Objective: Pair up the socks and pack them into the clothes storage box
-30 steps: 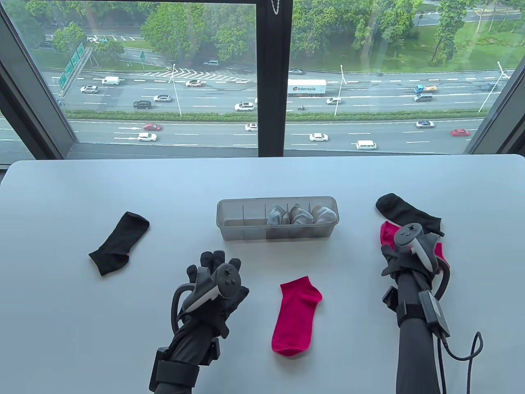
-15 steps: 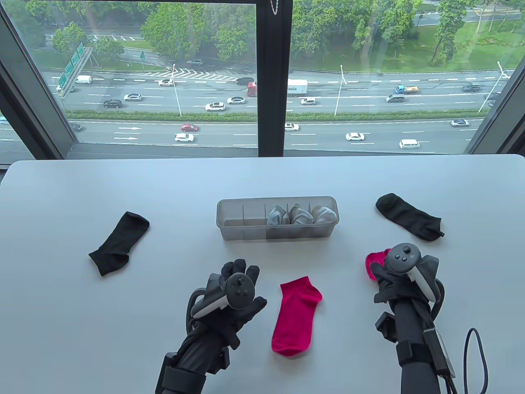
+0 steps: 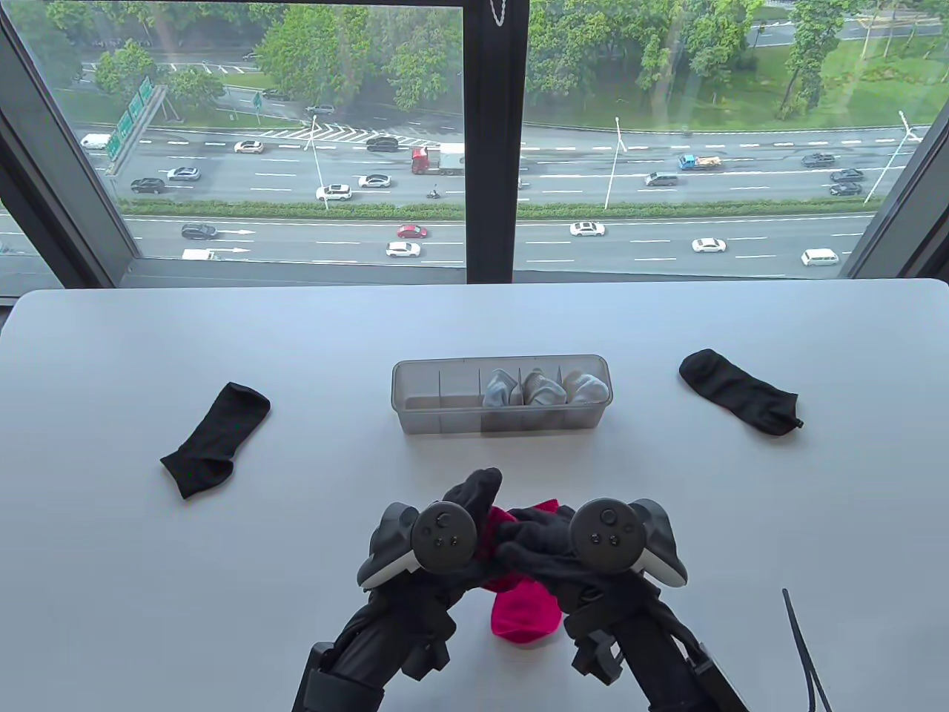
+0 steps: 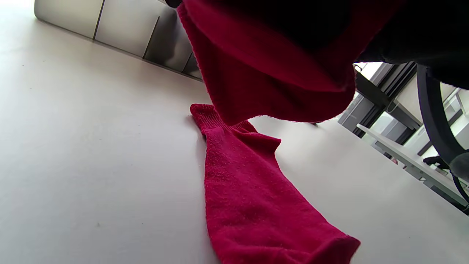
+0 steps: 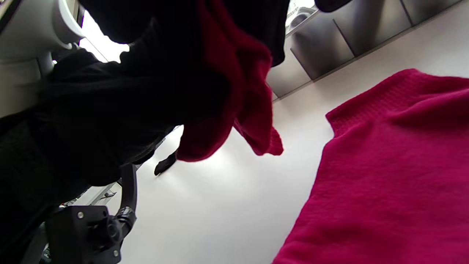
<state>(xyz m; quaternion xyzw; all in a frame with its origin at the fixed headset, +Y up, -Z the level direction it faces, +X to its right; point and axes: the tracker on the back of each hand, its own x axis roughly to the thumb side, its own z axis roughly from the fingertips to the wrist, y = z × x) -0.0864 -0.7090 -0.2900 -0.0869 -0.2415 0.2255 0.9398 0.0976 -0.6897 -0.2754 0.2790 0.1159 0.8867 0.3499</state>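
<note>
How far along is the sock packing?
Done: three grey bundles sit in the storage box, its two left compartments bare. In hand: both hands, left and right, hold one red sock above its mate on the table. Left: pack the reds, then pair the black socks.

Legible text: none.
I can read no lettering on my trackers (image 3: 443, 535), the box (image 3: 501, 396) or the socks (image 4: 256, 198); the green road signs (image 3: 130, 111) outside my window are too small to read.
</note>
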